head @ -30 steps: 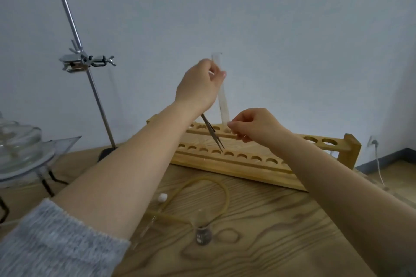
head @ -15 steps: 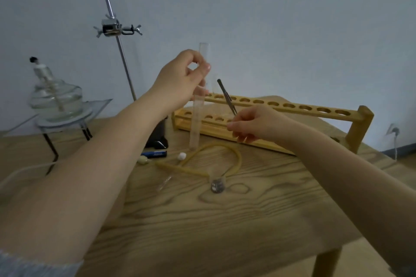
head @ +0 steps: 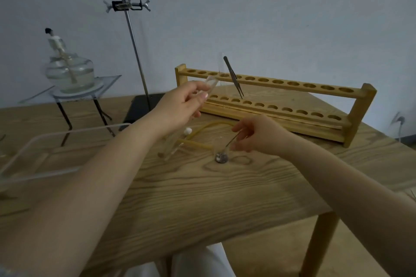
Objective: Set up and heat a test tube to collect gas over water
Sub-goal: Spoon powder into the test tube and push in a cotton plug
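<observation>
Slanting across left hand (head: 180,105), test tube (head: 180,129) held above table (head: 202,198): mouth up toward rack (head: 281,96), closed end down near rubber tubing (head: 202,129). Left fingers curled round upper part. Small beaker (head: 221,155) of dark powder just right of tube base. Right hand (head: 258,135) directly above beaker, pinching thin spatula (head: 231,141) dipped into it. Judgement: powder must travel leftward, upward to tube mouth.

Wooden table (head: 202,198) bears rack (head: 281,117), beaker (head: 221,156), tubing (head: 202,128), stand base (head: 141,108).
</observation>
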A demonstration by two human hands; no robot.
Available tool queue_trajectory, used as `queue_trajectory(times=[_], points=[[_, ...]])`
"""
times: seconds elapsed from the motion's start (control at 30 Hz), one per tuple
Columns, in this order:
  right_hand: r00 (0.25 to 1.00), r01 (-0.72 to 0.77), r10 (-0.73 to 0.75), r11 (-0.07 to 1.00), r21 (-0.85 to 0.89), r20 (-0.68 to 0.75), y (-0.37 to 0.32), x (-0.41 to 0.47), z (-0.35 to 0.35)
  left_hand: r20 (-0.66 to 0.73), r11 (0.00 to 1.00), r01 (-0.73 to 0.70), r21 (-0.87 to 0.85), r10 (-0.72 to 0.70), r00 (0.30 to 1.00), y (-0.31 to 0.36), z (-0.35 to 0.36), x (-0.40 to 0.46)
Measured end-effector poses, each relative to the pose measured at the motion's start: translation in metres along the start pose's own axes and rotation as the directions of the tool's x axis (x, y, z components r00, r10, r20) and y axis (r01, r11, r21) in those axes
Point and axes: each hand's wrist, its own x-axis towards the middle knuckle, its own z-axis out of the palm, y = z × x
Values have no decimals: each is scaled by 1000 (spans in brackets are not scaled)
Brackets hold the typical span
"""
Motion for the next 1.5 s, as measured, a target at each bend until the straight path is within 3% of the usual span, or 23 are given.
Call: queue_trajectory(times=[0.1, 0.37, 0.57, 0.8, 1.23, 1.5], points=[[996, 13, -17, 999, -44, -86, 0, 5, 21, 65, 996, -6, 90, 0, 998, -7, 6, -3], [968, 67, -61, 998, 14, -243, 5, 15, 40, 126, 992, -14, 125, -2, 992, -20, 13, -6], [980, 92, -78, 994, 65, -185, 9, 13, 29, 123, 993, -11, 118, -4, 992, -30, 16, -3], [954, 122, -80, 984, 127, -289, 5, 7, 15, 128, 992, -36, 125, 19, 992, -32, 20, -2], [934, 212, -275, 940, -266, -227, -12, 12, 6, 93, 989, -2, 151, -12, 996, -40, 25, -6], [945, 138, -172, 981, -137, -278, -9, 19, 7, 74, 989, 16, 147, -27, 997, -42, 28, -6]])
